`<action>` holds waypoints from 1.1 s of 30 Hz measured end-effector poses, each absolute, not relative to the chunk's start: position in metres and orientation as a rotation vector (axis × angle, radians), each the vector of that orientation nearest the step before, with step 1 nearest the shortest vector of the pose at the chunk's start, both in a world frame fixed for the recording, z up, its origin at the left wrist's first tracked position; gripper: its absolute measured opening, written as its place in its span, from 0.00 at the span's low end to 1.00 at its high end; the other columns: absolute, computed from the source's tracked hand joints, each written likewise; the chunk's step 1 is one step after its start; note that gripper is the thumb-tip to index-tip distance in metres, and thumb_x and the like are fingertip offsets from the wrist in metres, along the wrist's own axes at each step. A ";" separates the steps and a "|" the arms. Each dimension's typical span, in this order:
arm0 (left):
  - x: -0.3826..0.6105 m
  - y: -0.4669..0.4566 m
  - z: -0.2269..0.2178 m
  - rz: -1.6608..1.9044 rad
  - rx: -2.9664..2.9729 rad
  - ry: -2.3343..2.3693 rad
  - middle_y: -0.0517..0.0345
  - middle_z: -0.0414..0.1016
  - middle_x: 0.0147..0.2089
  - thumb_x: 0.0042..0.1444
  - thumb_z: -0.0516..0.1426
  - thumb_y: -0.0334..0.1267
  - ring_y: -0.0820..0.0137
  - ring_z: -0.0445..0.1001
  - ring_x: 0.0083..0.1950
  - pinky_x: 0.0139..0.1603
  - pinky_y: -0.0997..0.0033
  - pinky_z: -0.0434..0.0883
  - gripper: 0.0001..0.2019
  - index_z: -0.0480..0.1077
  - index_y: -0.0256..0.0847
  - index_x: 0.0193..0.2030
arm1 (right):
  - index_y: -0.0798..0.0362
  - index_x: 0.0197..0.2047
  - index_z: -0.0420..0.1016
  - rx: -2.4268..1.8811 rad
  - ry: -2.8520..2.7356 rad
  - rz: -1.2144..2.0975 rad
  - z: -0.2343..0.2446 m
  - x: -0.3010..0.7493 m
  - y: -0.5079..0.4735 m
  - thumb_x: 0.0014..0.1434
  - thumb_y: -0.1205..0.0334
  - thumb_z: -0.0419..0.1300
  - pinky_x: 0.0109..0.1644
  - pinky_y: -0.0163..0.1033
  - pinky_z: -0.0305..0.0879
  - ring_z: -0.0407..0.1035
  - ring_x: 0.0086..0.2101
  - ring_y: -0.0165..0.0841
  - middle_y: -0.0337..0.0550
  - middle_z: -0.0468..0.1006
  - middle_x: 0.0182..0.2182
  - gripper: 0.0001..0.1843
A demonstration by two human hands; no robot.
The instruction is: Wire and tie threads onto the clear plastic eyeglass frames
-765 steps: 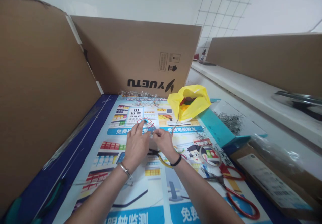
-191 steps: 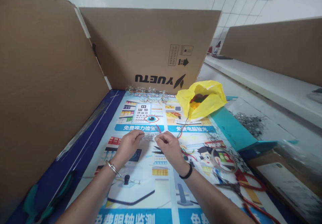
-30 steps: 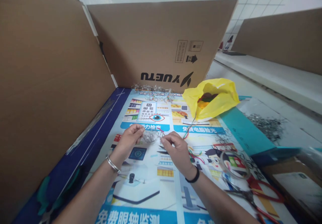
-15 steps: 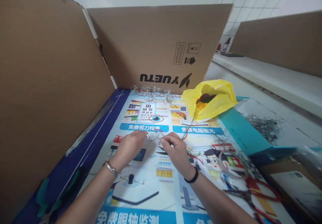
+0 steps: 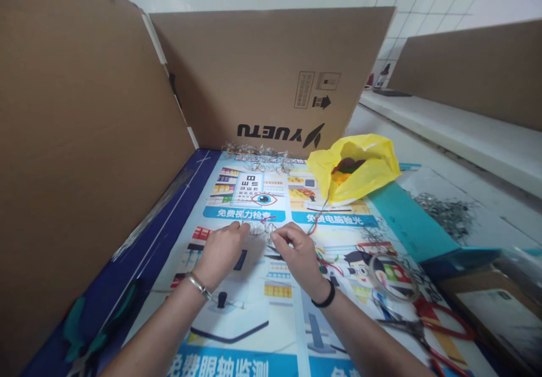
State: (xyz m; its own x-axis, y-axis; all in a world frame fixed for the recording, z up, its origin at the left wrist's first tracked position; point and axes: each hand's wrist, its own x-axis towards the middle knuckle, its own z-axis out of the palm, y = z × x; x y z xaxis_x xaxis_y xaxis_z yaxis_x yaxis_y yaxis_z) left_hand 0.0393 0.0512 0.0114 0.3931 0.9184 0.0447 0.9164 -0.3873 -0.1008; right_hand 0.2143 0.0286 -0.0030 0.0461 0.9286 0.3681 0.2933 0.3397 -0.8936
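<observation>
My left hand (image 5: 224, 253), with a silver bangle at the wrist, has its fingertips pinched at the left end of a tangle of thin silvery wire (image 5: 256, 229). Opposite it, my right hand (image 5: 298, 255), wearing a black band, pinches the right end of the same wire between thumb and fingers. A small magenta-red strand lies just beyond the wire. Dark pointed shapes show under my right fingers; whether they are a tool or print, I cannot make out. Red and green cords (image 5: 329, 264) lie beside my right hand.
A yellow bag (image 5: 381, 168) with coloured contents lies open at the back right. Red-handled scissors (image 5: 444, 320) and a tape roll (image 5: 393, 278) lie right; teal-handled pliers (image 5: 74, 326) lie left. Wire bundles (image 5: 254, 151) line the back cardboard (image 5: 212, 72).
My left hand has shifted slightly to the right, and its fingertips are lower and closer to the wire. The right hand keeps its pinch almost in place.
</observation>
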 end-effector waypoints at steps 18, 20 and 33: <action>0.048 0.046 -0.004 -0.379 -2.657 -1.414 0.60 0.68 0.30 0.57 0.50 0.30 0.69 0.67 0.29 0.28 0.72 0.59 0.06 0.65 0.42 0.37 | 0.52 0.25 0.72 -1.291 -1.533 0.692 -0.016 0.212 0.033 0.54 0.63 0.57 0.32 0.34 0.59 0.63 0.27 0.29 0.37 0.68 0.23 0.08; 0.050 0.045 -0.005 -0.397 -2.676 -1.362 0.60 0.68 0.30 0.57 0.51 0.29 0.69 0.66 0.28 0.28 0.71 0.59 0.05 0.65 0.41 0.35 | 0.52 0.25 0.73 -1.313 -1.546 0.657 -0.017 0.212 0.034 0.54 0.62 0.57 0.32 0.34 0.59 0.63 0.28 0.29 0.38 0.68 0.23 0.08; 0.051 0.045 -0.013 -0.493 -2.731 -1.121 0.60 0.67 0.28 0.57 0.51 0.29 0.69 0.65 0.28 0.28 0.71 0.60 0.04 0.64 0.39 0.33 | 0.52 0.24 0.70 -1.363 -1.578 0.616 -0.017 0.208 0.036 0.52 0.65 0.56 0.30 0.34 0.58 0.63 0.26 0.28 0.37 0.67 0.23 0.07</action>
